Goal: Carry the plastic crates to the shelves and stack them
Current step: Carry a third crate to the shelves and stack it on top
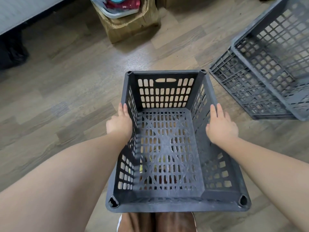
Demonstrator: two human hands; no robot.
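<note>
A dark grey slatted plastic crate (pixel 167 148) hangs in front of my body, its open top facing me. My left hand (pixel 119 122) lies against the crate's left rim with the fingers pointing straight forward. On the right rim rests my right hand (pixel 220 125), fingers also straight and the thumb over the inner side of the wall. The crate has nothing in it; my feet show through its gridded bottom. Two more grey crates (pixel 267 72), nested one in the other, sit on the floor to the right.
Wood-look floor (pixel 66 97) lies all around. A torn cardboard box (pixel 132 22) with a white tub of colourful items stands ahead. A white bed or panel edge (pixel 20 12) with dark space beneath it fills the upper left.
</note>
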